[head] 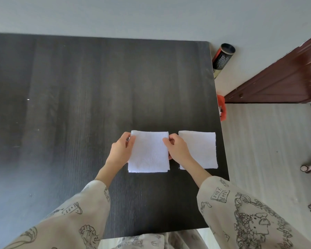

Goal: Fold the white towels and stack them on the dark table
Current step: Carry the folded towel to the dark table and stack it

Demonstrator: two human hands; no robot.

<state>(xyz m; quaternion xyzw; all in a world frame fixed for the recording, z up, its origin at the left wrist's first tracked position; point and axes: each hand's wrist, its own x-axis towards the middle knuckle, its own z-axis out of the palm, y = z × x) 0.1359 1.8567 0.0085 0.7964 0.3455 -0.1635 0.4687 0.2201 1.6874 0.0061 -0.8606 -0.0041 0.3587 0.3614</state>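
The dark wood-grain table (79, 105) lies bare toward 9 and 12 o'clock; its right edge runs just beside the second folded white towel (198, 150), which sits at 3 o'clock of the held one with a narrow gap between. The folded white terry towel (148, 153) lies flat near the table's near-right part, roughly square, slightly longer toward 12 o'clock. The left hand (121, 150) pinches its left edge; the right hand (178, 150) pinches its right edge, both forearms angled inward.

Two folded towels lie side by side on the worktop (97, 87) near its right edge: left towel (149, 153), right towel (200, 150), apart.
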